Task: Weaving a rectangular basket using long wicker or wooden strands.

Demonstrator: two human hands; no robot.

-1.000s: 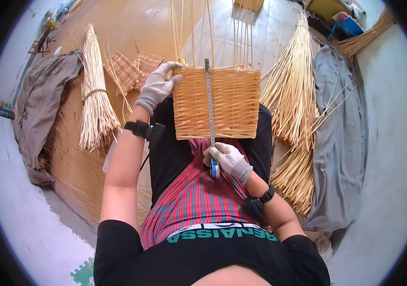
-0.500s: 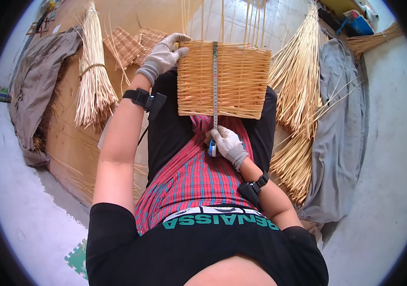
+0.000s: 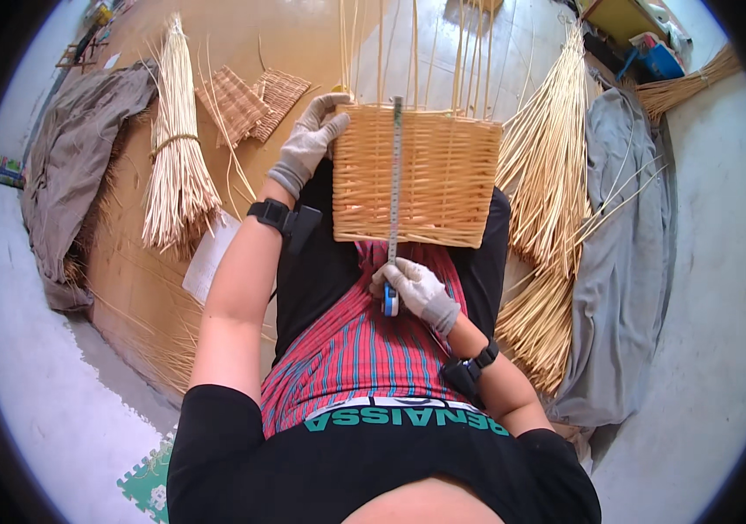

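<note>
A woven wicker panel point(image 3: 443, 183) rests over my knees, its bare upright stakes point(image 3: 416, 52) running out past the far edge. My left hand point(image 3: 310, 140), in a pale work glove, is closed on the panel's far left corner. Across the panel's middle lies the extended blade of a tape measure point(image 3: 395, 183), from the far edge to beyond the near edge. Below the near edge my gloved right hand point(image 3: 416, 286) grips the tape measure, its blue and white case showing under the fingers. The fingertips of that hand are partly hidden.
Bundles of pale wicker rods lie at left point(image 3: 179, 148) and right point(image 3: 543, 175). Two small woven pieces point(image 3: 278, 103) are on the floor at far left. Grey cloths point(image 3: 85, 166) drape both sides. A red checked cloth point(image 3: 364, 367) covers my lap.
In the view, the panel, both hands and the tape measure sit lower than before. The surroundings have shifted slightly too. Both holds look the same.
</note>
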